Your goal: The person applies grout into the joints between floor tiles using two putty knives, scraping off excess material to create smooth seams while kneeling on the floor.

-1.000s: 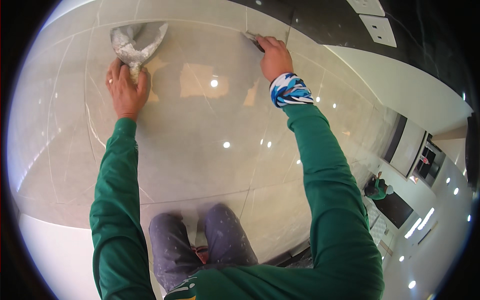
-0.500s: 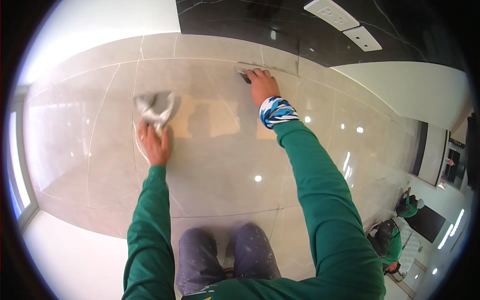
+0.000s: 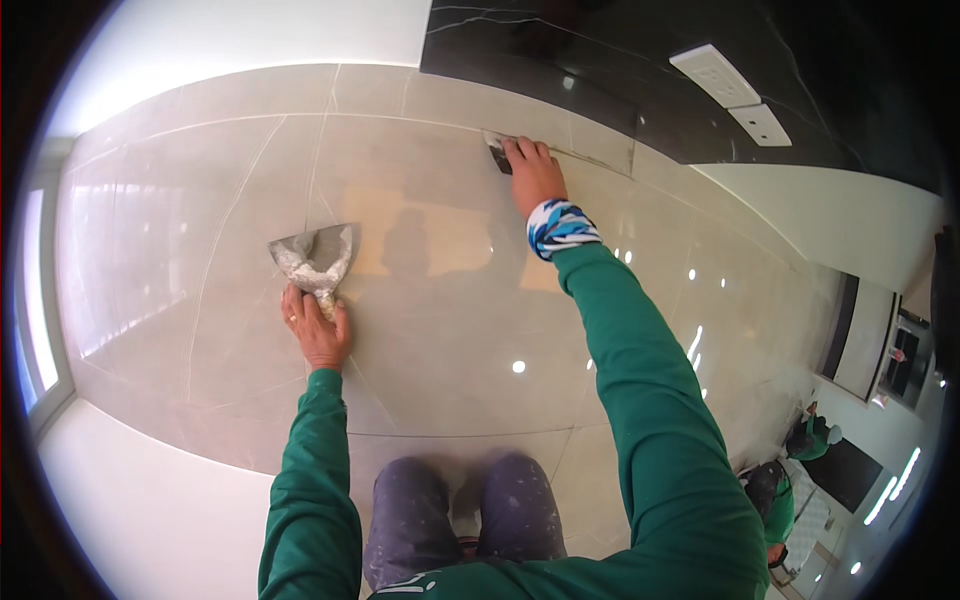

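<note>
My left hand is closed round the handle of a wide putty knife, held low over the glossy beige floor tiles. Whitish paste is smeared over its blade and neck. Farther off and to the right, my right hand grips a smaller scraper with a dark grip. Its blade meets the tile joint, where a dark smear runs off to the right. My fingers hide part of the scraper. A blue and white patterned band wraps my right wrist.
A black marbled panel with white socket plates rises at the far side. White wall surfaces border the floor. My knees are at the near edge. Other people in green are at the lower right.
The putty knife in my left hand has come nearer to me and is no longer blurred. My right hand has slid left along the joint with the scraper. The view has shifted slightly.
</note>
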Motion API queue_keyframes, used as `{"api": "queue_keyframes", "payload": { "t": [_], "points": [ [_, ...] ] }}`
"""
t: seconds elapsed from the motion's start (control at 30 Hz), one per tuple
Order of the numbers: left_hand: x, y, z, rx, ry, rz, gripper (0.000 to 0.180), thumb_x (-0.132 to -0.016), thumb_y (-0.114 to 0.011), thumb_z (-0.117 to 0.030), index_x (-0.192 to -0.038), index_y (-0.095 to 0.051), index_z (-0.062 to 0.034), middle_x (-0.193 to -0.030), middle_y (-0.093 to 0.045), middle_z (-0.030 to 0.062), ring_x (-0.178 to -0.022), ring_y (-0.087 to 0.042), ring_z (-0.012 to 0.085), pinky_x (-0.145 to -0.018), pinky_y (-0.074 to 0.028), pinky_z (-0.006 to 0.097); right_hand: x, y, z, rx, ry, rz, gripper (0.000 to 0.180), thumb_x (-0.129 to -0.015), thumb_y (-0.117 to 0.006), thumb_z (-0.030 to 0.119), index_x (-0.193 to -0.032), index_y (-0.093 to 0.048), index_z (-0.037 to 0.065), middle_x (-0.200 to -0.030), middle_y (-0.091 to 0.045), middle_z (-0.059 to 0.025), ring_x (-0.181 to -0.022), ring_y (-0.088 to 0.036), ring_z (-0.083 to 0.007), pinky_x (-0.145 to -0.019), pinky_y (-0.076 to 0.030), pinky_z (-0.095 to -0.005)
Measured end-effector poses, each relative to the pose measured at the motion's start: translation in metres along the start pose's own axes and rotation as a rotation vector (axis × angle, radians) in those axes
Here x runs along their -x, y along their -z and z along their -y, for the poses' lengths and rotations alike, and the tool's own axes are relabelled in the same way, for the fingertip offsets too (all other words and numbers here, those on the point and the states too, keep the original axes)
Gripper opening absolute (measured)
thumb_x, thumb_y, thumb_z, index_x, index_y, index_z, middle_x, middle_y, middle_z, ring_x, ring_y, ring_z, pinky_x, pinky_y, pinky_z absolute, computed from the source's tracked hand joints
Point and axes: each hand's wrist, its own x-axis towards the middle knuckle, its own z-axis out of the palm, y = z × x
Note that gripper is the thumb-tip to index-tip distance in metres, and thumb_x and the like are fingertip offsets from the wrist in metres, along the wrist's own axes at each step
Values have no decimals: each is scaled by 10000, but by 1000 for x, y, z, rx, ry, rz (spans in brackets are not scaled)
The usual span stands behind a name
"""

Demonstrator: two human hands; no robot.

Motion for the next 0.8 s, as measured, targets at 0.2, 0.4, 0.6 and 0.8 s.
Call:
{"api": "queue_keyframes", "payload": {
  "t": [0.2, 0.4, 0.6, 0.8],
  "points": [
    [2, 14, 6, -28, 17, 19, 423, -849, -672, -272, -1106, -552, 41, -1490, -422, 268, -1417, -347, 455, -1215, -218, 581, -20, 13, 31, -66, 29, 140, 468, -898, -519, -1, -1349, -607, 87, -1359, -585, -107, -1244, -537, -333, -1016, -476, -458],
    [-4, 12, 1, -7, 19, 18, 433, -844, -672, -284, -1108, -554, 38, -1491, -420, 273, -1421, -349, 457, -1222, -209, 582, -18, -1, 49, -3, 46, 92, 440, -906, -527, 28, -1337, -602, 83, -1337, -588, -106, -1231, -541, -332, -999, -486, -456],
    [-7, 8, -4, 11, 22, 36, 429, -849, -671, -303, -1094, -555, 29, -1490, -418, 276, -1424, -348, 453, -1223, -207, 583, -37, -9, 66, 38, 50, 89, 409, -954, -524, 98, -1359, -576, 79, -1365, -577, -114, -1248, -534, -334, -1006, -480, -464],
    [-2, 18, 7, -9, 57, 45, 418, -850, -674, -306, -1080, -558, 23, -1487, -418, 280, -1428, -347, 455, -1223, -205, 590, -43, -3, 99, -16, 117, 134, 406, -950, -526, 101, -1351, -583, 76, -1343, -583, -103, -1215, -549, -334, -992, -489, -458]
  ]
}}
